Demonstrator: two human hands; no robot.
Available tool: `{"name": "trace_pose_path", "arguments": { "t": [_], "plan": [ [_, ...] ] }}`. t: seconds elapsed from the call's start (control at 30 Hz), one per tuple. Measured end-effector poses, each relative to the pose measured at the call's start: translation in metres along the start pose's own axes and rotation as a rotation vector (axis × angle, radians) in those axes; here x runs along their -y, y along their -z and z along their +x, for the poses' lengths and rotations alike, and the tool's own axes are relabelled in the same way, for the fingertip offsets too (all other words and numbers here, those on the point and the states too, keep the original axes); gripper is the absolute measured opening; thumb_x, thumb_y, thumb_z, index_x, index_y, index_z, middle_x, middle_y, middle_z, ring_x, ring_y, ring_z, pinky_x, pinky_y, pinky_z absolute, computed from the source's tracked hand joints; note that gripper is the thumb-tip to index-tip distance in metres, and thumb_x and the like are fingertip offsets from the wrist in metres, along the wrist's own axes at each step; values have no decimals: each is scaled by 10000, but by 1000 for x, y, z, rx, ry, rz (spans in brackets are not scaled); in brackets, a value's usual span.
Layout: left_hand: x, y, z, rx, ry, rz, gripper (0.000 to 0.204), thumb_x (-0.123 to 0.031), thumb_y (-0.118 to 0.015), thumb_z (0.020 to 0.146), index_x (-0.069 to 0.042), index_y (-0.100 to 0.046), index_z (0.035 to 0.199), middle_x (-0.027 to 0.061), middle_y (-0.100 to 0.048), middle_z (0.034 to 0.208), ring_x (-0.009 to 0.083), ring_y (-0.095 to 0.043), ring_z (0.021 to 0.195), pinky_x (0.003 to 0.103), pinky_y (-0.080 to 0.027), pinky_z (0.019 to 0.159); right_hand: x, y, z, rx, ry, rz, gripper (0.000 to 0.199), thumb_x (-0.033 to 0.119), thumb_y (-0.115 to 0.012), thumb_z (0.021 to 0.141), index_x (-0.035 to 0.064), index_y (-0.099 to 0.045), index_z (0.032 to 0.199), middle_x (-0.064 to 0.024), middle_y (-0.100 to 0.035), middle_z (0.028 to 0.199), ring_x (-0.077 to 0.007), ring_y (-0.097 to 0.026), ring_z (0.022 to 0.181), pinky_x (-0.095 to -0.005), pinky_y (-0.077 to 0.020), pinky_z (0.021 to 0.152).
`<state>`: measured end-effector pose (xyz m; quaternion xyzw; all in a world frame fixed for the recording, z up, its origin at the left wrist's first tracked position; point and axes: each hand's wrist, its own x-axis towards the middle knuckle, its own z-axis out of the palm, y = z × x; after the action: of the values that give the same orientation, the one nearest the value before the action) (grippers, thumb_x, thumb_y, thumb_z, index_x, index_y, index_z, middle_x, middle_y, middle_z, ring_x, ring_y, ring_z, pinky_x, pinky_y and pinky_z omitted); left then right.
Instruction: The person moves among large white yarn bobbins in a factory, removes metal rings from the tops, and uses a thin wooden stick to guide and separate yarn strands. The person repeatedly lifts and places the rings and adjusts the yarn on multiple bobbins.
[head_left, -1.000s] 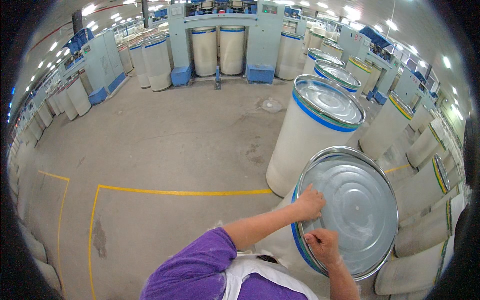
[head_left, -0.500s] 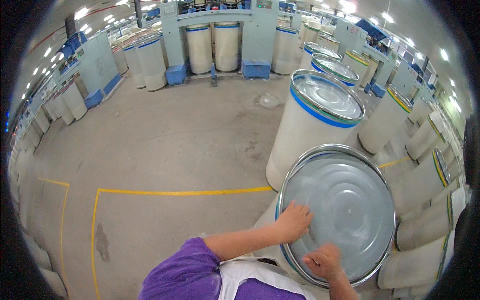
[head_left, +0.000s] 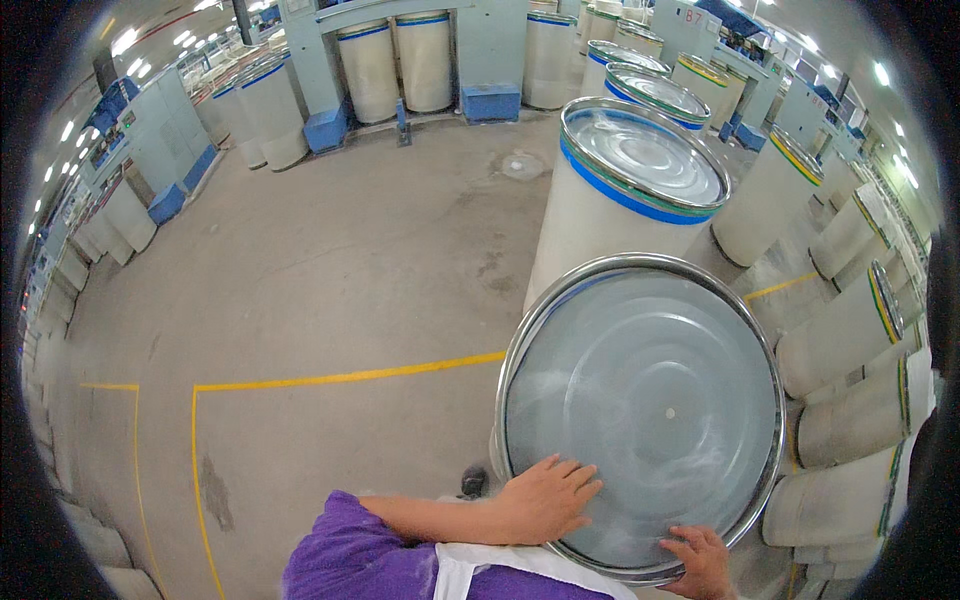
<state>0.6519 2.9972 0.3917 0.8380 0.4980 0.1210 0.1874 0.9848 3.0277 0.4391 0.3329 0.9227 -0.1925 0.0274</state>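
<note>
On the left, we pick out the yellow floor line (head_left: 300, 380); then our left grip (head_left: 545, 500), fingers loosely spread, nothing clutched, over the near-left part of the grey disc (head_left: 668, 400)! That disc sits inside the nearest can (head_left: 502, 390), before us. Our right grip (head_left: 700, 562) crosses the near-right rim; whether it's clenched, we can't tell. Farther right, pale cans (head_left: 840, 345) stand grouped.

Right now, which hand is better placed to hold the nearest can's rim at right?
Probably the right hand: it is at the rim, lower right; the left hand is at lower left.
</note>
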Motion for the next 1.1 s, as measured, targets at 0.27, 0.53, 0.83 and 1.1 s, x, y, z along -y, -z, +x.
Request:
{"name": "trace_pose_path", "arguments": {
  "t": [0.27,0.53,0.83,1.1],
  "plan": [
    [24,16,16,22,-19,-53,516,-398,-493,940,-42,-475,1314,119,-467,1376,250,-453,1248,444,-326,1068,-38,0,41,-127,181,-39,348,238,-687,709,114,-649,1032,-87,-636,1087,-320,-593,940,-435,-482,816],
    [88,50,35,-288,12,-87,394,-297,-620,867,-72,-581,1188,99,-619,1169,264,-595,1048,428,-435,967,-78,12,126,-147,338,-285,482,303,-731,522,264,-681,1000,55,-643,1146,-201,-649,806,-345,-545,675],
    [229,106,67,-618,122,-22,181,-48,-695,749,-55,-676,928,101,-681,888,276,-643,828,363,-493,736,-79,25,281,-310,527,-239,381,351,-760,646,230,-641,987,48,-613,1171,-160,-623,878,-314,-530,608],
    [324,139,105,-448,75,37,443,-231,-792,699,-75,-642,1085,124,-659,1038,301,-620,931,396,-481,772,-89,19,439,-534,664,-180,284,366,-740,701,175,-553,796,30,-608,900,-171,-597,814,-320,-493,600]
  ]
}}
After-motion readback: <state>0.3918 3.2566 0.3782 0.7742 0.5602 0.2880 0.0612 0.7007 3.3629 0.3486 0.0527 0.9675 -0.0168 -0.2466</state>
